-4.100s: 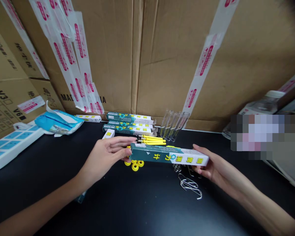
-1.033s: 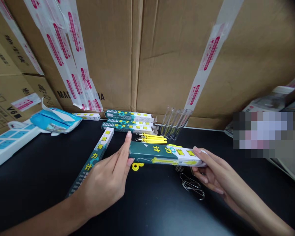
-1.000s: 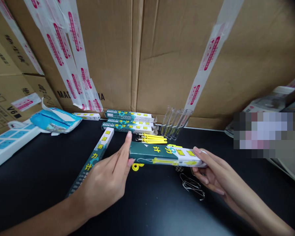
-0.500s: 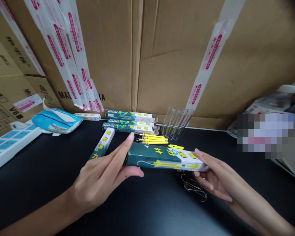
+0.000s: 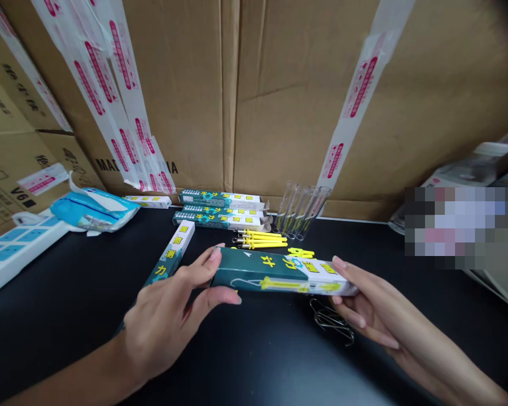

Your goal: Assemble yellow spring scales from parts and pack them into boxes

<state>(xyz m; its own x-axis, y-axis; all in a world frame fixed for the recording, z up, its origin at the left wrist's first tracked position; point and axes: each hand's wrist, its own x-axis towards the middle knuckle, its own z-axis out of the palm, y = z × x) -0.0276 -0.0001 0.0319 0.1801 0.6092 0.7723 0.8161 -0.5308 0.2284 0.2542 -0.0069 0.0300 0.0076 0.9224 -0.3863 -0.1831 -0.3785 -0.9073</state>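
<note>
A long green and white spring scale box [image 5: 271, 273], printed with yellow characters and a yellow scale with a hook, is held level above the black table. My right hand [image 5: 370, 301] grips its white right end, thumb on top and fingers beneath. At the green left end, my left hand [image 5: 173, 316] has its index fingertip on the upper corner and its thumb along the lower edge; that end face is mostly hidden. Below the right end lie bent metal hooks [image 5: 332, 322]. Behind the box are yellow scale rods [image 5: 265, 239] and small yellow pieces [image 5: 300, 252].
Several clear tubes [image 5: 302, 211] stand at the back beside stacked spring scale boxes [image 5: 220, 217]. Another box [image 5: 171, 254] lies beyond my left hand. A power strip [image 5: 17, 248] and blue packet [image 5: 95, 208] are at left, a plastic bottle [image 5: 469, 163] at right. Cardboard [image 5: 279, 113] walls the back.
My left index finger has bent down from a raised, stretched pose onto the box's left corner. My right hand keeps its grip, and the view has shifted slightly.
</note>
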